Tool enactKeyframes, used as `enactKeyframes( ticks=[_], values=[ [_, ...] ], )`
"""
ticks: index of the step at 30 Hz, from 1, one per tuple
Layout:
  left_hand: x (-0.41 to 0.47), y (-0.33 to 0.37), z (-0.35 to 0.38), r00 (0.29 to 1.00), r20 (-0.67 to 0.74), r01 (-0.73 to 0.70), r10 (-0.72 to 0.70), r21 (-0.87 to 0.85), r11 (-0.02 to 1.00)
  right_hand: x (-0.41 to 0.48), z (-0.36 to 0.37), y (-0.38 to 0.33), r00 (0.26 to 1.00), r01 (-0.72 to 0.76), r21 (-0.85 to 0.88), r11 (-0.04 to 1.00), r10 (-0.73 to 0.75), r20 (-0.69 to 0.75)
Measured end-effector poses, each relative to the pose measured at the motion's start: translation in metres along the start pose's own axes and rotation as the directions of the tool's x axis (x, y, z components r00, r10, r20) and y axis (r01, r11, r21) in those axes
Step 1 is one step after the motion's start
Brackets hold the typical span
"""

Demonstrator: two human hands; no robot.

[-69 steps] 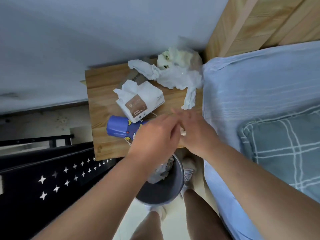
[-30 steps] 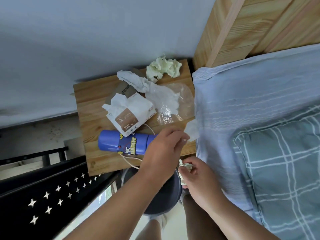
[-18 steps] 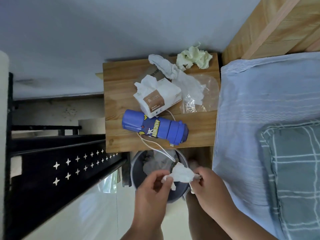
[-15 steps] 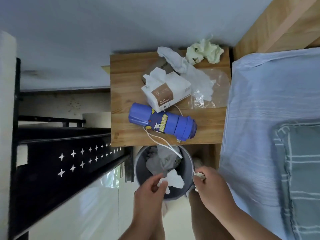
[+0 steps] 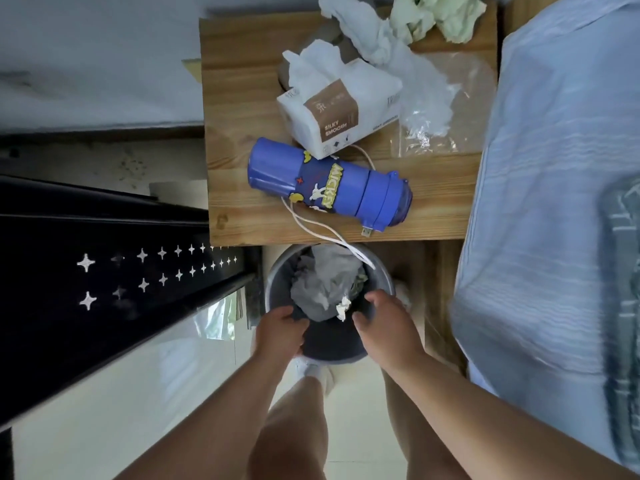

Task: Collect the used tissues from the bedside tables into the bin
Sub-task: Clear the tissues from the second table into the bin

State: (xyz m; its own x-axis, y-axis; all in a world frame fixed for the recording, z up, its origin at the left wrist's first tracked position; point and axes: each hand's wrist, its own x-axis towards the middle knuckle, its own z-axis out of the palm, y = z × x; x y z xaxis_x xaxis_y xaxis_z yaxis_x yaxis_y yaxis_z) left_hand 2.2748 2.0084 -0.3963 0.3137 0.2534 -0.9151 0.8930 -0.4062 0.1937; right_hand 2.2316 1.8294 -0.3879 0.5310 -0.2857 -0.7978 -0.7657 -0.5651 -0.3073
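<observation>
A black rack (image 5: 104, 265) stands at far left. Next comes the wooden surface (image 5: 239, 98), carrying a tissue pack (image 5: 341, 109) and a blue bottle (image 5: 329, 185) on its side.

Below the surface, the left hand (image 5: 281, 336) hangs over the near edge of the bin (image 5: 270, 284). Its grip is slack, the fingers loosely curled with nothing in them; whether they touch the rim I cannot tell. Inside the bin lie grey crumpled wads and, on top, a small white scrap (image 5: 343, 308) between the two hands, touched by neither.

Up at the back of the surface sprawls a long white tissue (image 5: 372, 39), twisted and rumpled, its tail lying on a clear bag (image 5: 460, 98). The right hand (image 5: 389, 332) hovers over the bin too, its grip empty and the fingers spread.

Just right of the white tissue sits a pale green tissue (image 5: 438, 13), balled and creased, cut off by the top edge of the view. Both are probably feather-light, soft and easy to crush. A pinch at the thick middle of the white one should lift it whole, though its tail may drag the bag. The green ball could be taken from above with a loose cupped grip. A blue bed (image 5: 561, 168) fills the right.
</observation>
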Motion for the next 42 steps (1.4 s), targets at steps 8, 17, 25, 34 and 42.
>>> enactKeyframes(
  ticks=[8, 17, 25, 34, 42],
  values=[
    [-0.061, 0.043, 0.0, 0.934, 0.073, -0.354, 0.35, 0.04, 0.935, -0.031, -0.095, -0.021, 0.967, 0.132, 0.256, 0.958, -0.067, -0.245],
    [-0.12, 0.132, 0.01, 0.584, 0.317, -0.802, 0.748, 0.367, 0.471, 0.042, -0.226, -0.104, 0.8, 0.328, 0.023, 0.944, -0.265, -0.538],
    [-0.134, 0.192, 0.021, 0.433, 0.32, -0.886, 0.843, 0.323, 0.333, 0.087, -0.22, -0.102, 0.892, 0.219, -0.172, 0.96, -0.269, -0.365],
    [-0.126, 0.246, 0.024, 0.415, 0.208, -0.886, 0.886, 0.316, 0.34, 0.058, -0.236, -0.091, 0.764, 0.359, 0.164, 0.919, -0.188, -0.617],
    [-0.112, 0.343, 0.062, 0.275, 0.268, -0.753, 0.924, 0.657, 0.033, -0.027, -0.245, -0.074, 0.778, 0.472, 0.548, 0.691, -0.034, -0.627]
  ],
)
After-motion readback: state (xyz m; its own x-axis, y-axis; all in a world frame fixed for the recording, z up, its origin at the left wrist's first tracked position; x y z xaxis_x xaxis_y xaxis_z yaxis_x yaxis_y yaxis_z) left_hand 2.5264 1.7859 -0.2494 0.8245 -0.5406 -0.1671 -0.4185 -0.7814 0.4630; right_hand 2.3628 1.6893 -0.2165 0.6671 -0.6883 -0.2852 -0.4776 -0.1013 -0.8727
